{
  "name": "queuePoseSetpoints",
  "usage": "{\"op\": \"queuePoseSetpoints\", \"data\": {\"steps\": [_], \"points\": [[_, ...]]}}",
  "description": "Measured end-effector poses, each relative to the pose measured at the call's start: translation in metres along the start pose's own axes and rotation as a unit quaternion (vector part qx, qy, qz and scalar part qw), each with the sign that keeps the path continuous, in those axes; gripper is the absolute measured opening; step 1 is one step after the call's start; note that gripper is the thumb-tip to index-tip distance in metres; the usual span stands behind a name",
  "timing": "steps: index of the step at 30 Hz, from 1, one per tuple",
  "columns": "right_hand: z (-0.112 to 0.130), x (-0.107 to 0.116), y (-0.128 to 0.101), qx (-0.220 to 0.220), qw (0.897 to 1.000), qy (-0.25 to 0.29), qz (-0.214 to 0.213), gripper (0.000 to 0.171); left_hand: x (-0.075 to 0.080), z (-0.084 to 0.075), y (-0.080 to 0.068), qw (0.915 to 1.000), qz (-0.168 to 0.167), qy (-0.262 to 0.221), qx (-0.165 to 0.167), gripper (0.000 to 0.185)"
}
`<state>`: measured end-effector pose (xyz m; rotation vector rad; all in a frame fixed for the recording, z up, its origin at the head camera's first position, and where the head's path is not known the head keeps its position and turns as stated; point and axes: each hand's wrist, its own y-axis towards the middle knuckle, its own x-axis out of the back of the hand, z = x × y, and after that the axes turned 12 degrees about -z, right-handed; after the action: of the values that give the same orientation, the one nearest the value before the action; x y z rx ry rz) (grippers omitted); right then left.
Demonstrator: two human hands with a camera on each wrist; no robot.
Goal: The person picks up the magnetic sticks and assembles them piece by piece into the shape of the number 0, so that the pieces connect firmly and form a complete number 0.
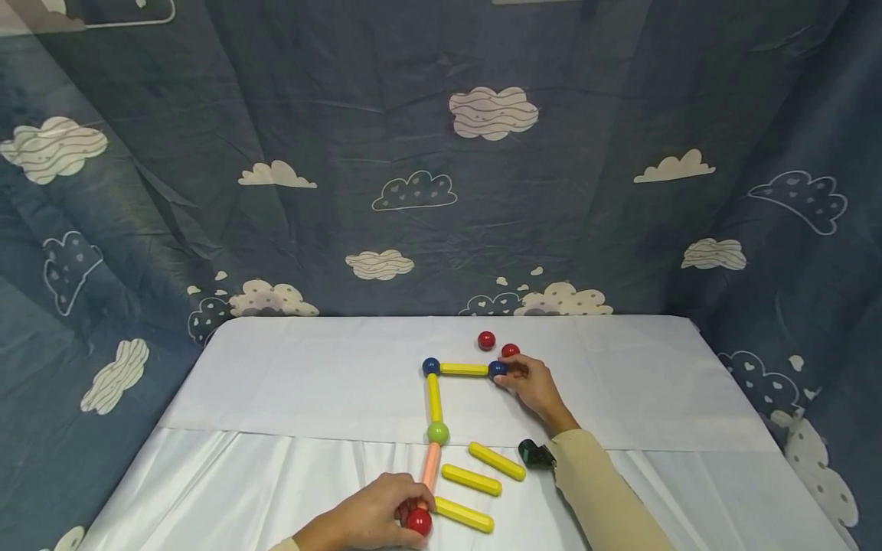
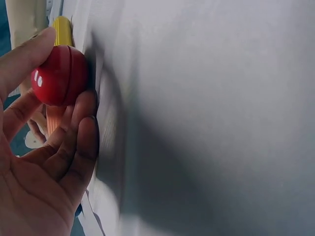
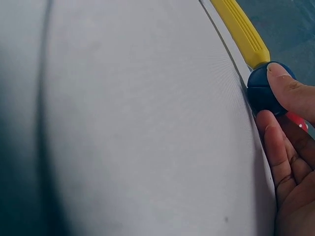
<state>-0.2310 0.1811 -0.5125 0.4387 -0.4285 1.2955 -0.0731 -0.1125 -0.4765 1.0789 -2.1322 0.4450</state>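
Cloud-print cloth backs the white bench [image 1: 289,367]. Step in hand, as judged: extending the rod-and-ball chain. Left hand [image 1: 375,520] pinches the red ball [image 1: 418,521] at 6 o'clock; right hand [image 1: 534,386] pinches the blue ball [image 1: 497,370] at 12 o'clock. Next move calls for a loose yellow rod [image 1: 497,461].

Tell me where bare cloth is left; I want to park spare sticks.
The table is bare left of the blue ball and right of the right hand. It is crowded between the left hand and the loose yellow sticks.
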Motion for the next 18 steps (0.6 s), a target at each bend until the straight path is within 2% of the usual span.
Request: {"op": "queuePoseSetpoints", "data": {"steps": [4,10,13,18], "points": [[0.0,0.001,0.0,-0.003,1.0,-0.002,0.001,0.04,0.001,0.003,0.001,0.9998,0.018,-0.008,-0.006,0.03],[0.001,0.0,0.0,-0.002,1.0,0.0,0.001,0.041,0.008,0.008,0.006,0.9961,0.063,-0.061,0.006,0.029],[0.001,-0.001,0.0,-0.002,1.0,0.004,0.0,0.041,0.008,0.01,0.008,0.9943,0.067,-0.082,0.016,0.029],[0.001,-0.001,0.0,-0.007,1.0,0.001,0.0,0.042,0.009,0.012,0.009,0.9935,0.063,-0.095,0.01,0.03]]}}
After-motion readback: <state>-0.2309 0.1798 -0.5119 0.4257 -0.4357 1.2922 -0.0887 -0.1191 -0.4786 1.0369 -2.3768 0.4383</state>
